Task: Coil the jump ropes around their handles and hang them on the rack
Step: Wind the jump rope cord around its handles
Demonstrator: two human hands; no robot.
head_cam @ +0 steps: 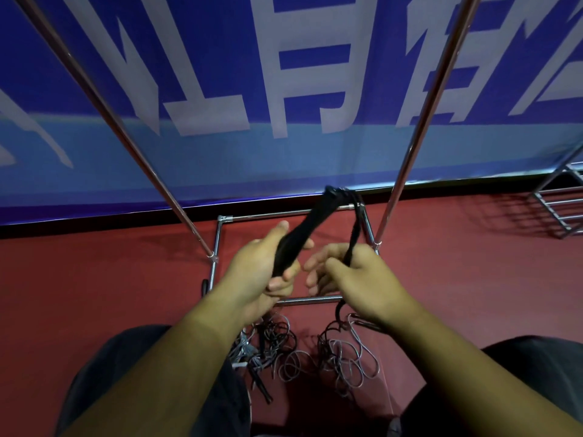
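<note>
My left hand [268, 269] grips the black handles [310, 225] of a jump rope, which point up and away toward the wall. From the handles' far tips a black cord [355, 234] comes back down into my right hand [353, 272], which pinches it between thumb and fingers. Below my right hand the cord hangs toward the floor. The chrome rack [407, 159] stands in front of me, its two uprights rising left and right and its base frame lying on the red floor beneath my hands.
A tangle of several black and grey jump ropes [303, 351] lies on the red floor between my knees. A blue banner [284, 89] covers the wall behind the rack. Another chrome rack [561, 203] stands at the far right.
</note>
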